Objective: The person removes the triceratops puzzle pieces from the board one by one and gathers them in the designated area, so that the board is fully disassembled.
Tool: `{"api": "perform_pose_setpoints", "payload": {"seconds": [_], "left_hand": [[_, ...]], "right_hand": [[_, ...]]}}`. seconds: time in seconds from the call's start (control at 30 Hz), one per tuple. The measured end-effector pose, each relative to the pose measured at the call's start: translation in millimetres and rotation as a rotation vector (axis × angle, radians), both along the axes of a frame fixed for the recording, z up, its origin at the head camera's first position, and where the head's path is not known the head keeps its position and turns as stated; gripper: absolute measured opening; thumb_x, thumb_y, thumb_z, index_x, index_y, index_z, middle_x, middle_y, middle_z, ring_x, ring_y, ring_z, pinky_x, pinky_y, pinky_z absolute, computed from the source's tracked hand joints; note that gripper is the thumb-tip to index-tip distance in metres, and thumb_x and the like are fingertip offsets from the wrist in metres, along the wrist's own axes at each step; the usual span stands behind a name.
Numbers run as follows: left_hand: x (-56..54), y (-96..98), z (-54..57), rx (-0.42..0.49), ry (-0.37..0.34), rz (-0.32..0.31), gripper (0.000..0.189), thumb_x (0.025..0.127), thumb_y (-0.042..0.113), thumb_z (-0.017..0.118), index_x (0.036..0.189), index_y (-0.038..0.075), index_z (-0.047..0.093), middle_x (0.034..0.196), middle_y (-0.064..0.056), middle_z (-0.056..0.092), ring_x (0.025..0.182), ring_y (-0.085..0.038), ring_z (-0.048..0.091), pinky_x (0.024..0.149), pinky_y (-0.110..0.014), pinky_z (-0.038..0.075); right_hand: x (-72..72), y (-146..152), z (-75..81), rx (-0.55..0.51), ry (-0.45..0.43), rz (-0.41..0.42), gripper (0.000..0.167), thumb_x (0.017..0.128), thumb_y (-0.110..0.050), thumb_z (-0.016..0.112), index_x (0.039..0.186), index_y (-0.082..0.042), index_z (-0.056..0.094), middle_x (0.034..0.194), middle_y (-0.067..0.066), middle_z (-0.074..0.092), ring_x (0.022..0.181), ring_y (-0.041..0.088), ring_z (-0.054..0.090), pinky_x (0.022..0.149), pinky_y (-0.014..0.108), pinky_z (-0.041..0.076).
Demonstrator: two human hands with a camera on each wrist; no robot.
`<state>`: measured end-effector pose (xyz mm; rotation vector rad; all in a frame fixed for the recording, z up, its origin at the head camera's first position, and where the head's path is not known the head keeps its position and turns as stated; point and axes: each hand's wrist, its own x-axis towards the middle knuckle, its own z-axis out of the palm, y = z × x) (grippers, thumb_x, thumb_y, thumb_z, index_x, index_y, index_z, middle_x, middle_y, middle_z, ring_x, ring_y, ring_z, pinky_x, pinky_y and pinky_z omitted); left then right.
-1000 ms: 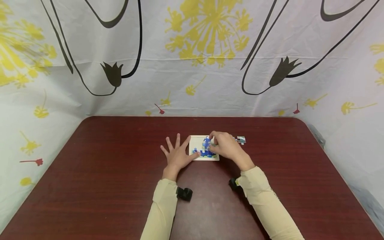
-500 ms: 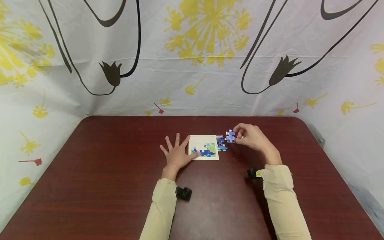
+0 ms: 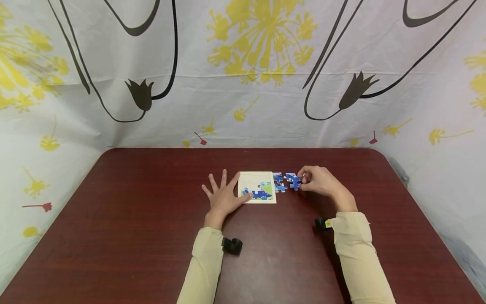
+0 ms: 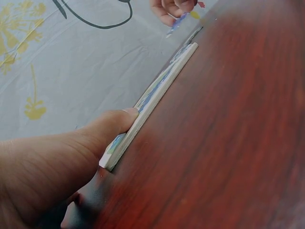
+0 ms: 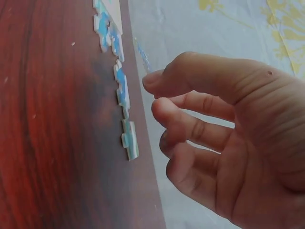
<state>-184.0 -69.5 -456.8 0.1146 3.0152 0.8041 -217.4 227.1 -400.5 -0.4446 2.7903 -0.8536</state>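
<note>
My left hand [image 3: 222, 198] lies with fingers spread at the left side of a shallow puzzle tray [image 3: 252, 179]. Its thumb presses on the tray's lower part, and the index fingertip is right at the upper left corner. Blue and green jigsaw pieces [image 3: 262, 194] fill the tray's bottom and part of its right side. To the right of the tray, my right hand [image 3: 322, 182] pinches a blue jigsaw piece [image 3: 294, 181] between thumb and fingertips. From the right wrist, that piece [image 5: 142, 55] appears edge-on beyond the thumb tip, and the other fingers are curled.
Loose jigsaw pieces [image 3: 280, 186] lie against the tray's right edge. In the right wrist view, a row of loose pieces [image 5: 122, 86] runs along the table beneath the right hand. The dark red table [image 3: 152, 236] meets a patterned cloth [image 3: 243, 114] at the back.
My right hand has moved right from over the tray, carrying the blue jigsaw piece. Since half a second ago the piece has turned and shifted slightly nearer me. The left hand stays put.
</note>
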Motion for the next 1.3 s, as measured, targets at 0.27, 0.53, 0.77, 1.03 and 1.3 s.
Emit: {"api": "perform_pose_setpoints", "payload": {"seconds": [0.27, 0.53, 0.77, 1.03, 1.3], "left_hand": [[0.3, -2.0, -1.5, 0.015, 0.006, -0.001, 0.085, 0.076, 0.063, 0.061, 0.147, 0.03, 0.028, 0.155, -0.01, 0.007, 0.135, -0.045, -0.013, 0.098, -0.066, -0.013], [-1.5, -2.4, -3.2, 0.008, 0.009, -0.001, 0.086, 0.076, 0.064, 0.06, 0.148, 0.03, 0.028, 0.155, -0.01, 0.007, 0.135, -0.045, -0.013, 0.098, -0.067, -0.012], [-0.3, -1.0, 0.0, -0.001, 0.0, -0.001, 0.085, 0.077, 0.064, 0.06, 0.148, 0.03, 0.028, 0.155, -0.01, 0.007, 0.135, -0.045, -0.012, 0.098, -0.066, -0.012], [0.3, -0.7, 1.3, -0.004, -0.002, -0.002, 0.085, 0.077, 0.064, 0.06, 0.147, 0.03, 0.028, 0.155, -0.01, 0.007, 0.135, -0.044, -0.013, 0.098, -0.066, -0.012], [0.2, 0.0, 0.4, -0.01, -0.003, -0.001, 0.085, 0.077, 0.065, 0.06, 0.148, 0.03, 0.028, 0.155, -0.01, 0.007, 0.135, -0.045, -0.012, 0.098, -0.066, -0.011]], "right_hand": [[1.2, 2, -5.3, -0.026, -0.093, -0.003, 0.026, 0.081, -0.005, 0.068, 0.104, 0.002, 0.059, 0.083, 0.008, 0.059, 0.063, 0.017, 0.057, 0.051, 0.032, 0.051], [-0.7, -2, -11.5, -0.011, -0.066, 0.003, 0.025, 0.08, -0.004, 0.069, 0.102, 0.002, 0.06, 0.08, 0.007, 0.059, 0.06, 0.017, 0.053, 0.048, 0.03, 0.048], [-1.8, -5, -12.7, 0.033, -0.012, 0.024, 0.023, 0.076, -0.004, 0.07, 0.097, 0.0, 0.061, 0.074, 0.003, 0.058, 0.06, 0.016, 0.05, 0.055, 0.031, 0.043], [-1.4, -7, -10.4, 0.063, 0.007, 0.04, 0.023, 0.075, -0.006, 0.07, 0.096, -0.001, 0.062, 0.071, 0.001, 0.059, 0.061, 0.016, 0.05, 0.059, 0.031, 0.042], [-0.1, -3, -9.7, 0.061, 0.008, 0.028, 0.025, 0.076, -0.005, 0.07, 0.099, 0.001, 0.062, 0.072, 0.002, 0.059, 0.065, 0.016, 0.052, 0.062, 0.032, 0.042]]}}
